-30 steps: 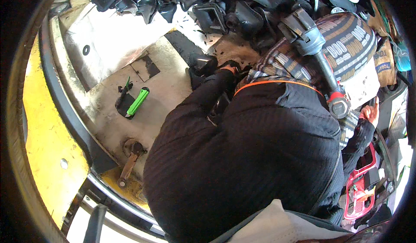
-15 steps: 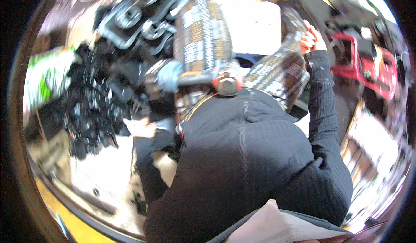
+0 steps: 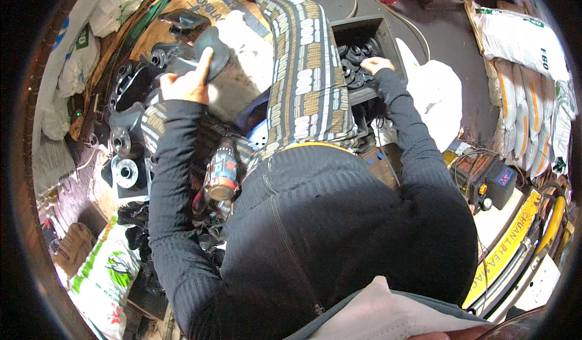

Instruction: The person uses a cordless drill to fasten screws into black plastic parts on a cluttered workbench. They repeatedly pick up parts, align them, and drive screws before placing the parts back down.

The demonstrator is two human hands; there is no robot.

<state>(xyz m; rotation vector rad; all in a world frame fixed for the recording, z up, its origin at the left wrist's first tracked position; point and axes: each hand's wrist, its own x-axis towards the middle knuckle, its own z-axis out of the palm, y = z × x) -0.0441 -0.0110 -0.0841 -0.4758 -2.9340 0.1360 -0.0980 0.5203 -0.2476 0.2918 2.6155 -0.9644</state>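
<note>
My left hand (image 3: 189, 85) grips a black curved plastic part (image 3: 213, 50), its index finger stretched along the surface. That part is above a white sheet (image 3: 251, 52) beside my left leg. On the right, my right hand (image 3: 377, 66) reaches into a dark grey bin (image 3: 379, 24) of black round plastic parts (image 3: 357, 52). Its fingers are curled together among the parts; whether they pinch one is hidden. A cordless drill (image 3: 221, 173) lies near my left hip, apart from both hands.
Several black molded parts with round hubs (image 3: 125, 171) are piled on the left. A white bag (image 3: 436, 100) lies beside the bin. Stacked white sacks (image 3: 515, 40) stand at the far right, near a black boxed device (image 3: 485, 173). A hose (image 3: 418, 33) crosses the floor.
The view has swung to the right, past the red frame. My left hand has come up from beside the black pile with a black part in it. My right hand has gone into the bin.
</note>
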